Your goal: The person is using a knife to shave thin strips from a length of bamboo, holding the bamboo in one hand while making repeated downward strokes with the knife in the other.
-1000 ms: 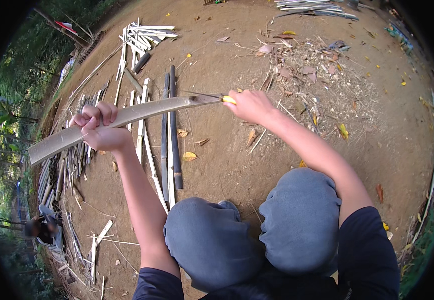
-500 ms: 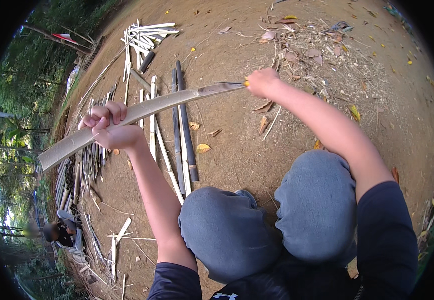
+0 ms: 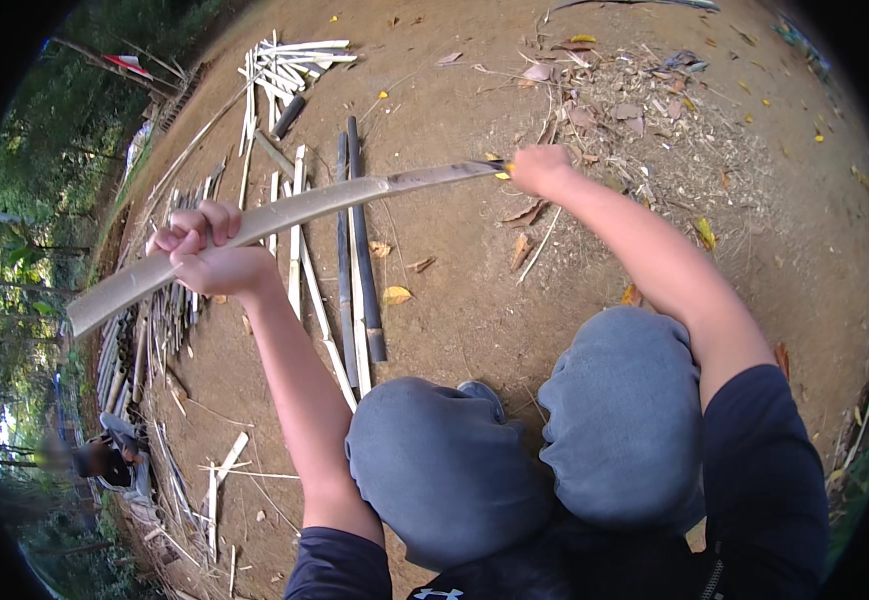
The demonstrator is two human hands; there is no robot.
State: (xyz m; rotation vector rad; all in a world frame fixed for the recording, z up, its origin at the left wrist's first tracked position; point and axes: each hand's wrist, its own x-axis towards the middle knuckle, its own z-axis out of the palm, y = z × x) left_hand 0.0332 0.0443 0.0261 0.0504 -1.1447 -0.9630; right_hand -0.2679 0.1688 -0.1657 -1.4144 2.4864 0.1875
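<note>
A long split bamboo strip (image 3: 320, 200) slants across in front of me, its pale inner side up and its darker end at the right. My left hand (image 3: 210, 255) is closed around it left of its middle, thumb and fingers wrapped over the edges. Out at its right end, my right hand (image 3: 543, 168) is closed on a knife (image 3: 504, 167) with a yellow handle. Only a little of the dark blade shows, against the tip of the strip; the fist hides most of the handle.
Dark bamboo poles (image 3: 362, 250) and pale strips lie on the dirt beyond my left forearm. A heap of white split strips (image 3: 295, 65) is farther off, with stacked bamboo (image 3: 170, 320) at the left. Shavings and dry leaves (image 3: 645, 130) litter the far right. A person (image 3: 120, 460) sits at far left.
The blade, which lay over the strip's right end, has slid rightward to its tip as my right hand moved slightly right. My left hand still grips the strip.
</note>
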